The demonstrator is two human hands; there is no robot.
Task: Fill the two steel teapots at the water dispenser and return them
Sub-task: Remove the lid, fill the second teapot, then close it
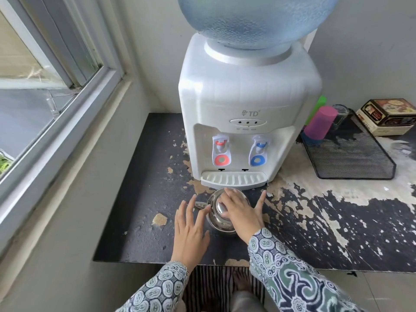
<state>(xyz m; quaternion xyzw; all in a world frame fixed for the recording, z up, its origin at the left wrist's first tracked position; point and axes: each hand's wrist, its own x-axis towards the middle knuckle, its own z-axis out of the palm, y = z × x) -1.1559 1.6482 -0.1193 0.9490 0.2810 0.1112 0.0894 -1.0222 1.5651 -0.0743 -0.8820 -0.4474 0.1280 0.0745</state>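
Observation:
One steel teapot [219,216] stands on the worn black counter [139,233], just in front of the drip tray [233,179] of the white water dispenser [245,100]. My right hand [242,210] lies on top of the pot, fingers spread over its lid. My left hand [191,230] rests beside the pot's left side with fingers straight, touching near the spout. A red tap [221,152] and a blue tap [258,153] hang above the tray. No second teapot is in view.
A big blue water bottle [254,19] sits on the dispenser. At the right stand a black mesh tray [351,158], a pink cup [322,123], a glass [340,113] and a box [389,115]. A window [45,86] lines the left wall.

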